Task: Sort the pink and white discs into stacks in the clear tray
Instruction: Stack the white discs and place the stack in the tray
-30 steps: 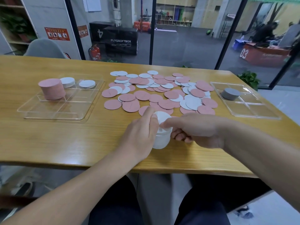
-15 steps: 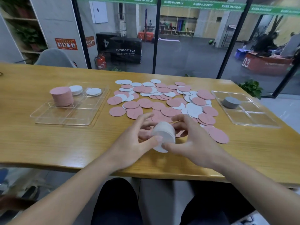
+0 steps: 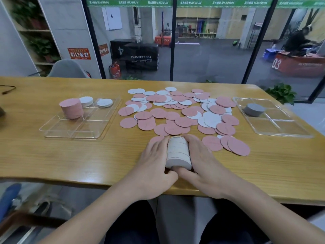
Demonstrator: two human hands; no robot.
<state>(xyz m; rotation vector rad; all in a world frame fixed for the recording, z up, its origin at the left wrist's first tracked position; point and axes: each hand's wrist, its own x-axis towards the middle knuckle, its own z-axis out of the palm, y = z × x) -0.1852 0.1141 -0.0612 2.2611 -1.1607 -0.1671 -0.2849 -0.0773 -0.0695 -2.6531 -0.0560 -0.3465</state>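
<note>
Hands [image 3: 154, 161] [image 3: 202, 162] cup white stack [image 3: 178, 152] near table [image 3: 52, 161] front edge.

The white stack [image 3: 178, 152] hides both thumbs' tips (perhaps touching); forearms run off frame.

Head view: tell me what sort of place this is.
Probably a gym's side room: a wooden table faces a glass wall, and beyond it lie a black PLYOSOFTBOX jump box, a red numbered box and dark matting.
</note>
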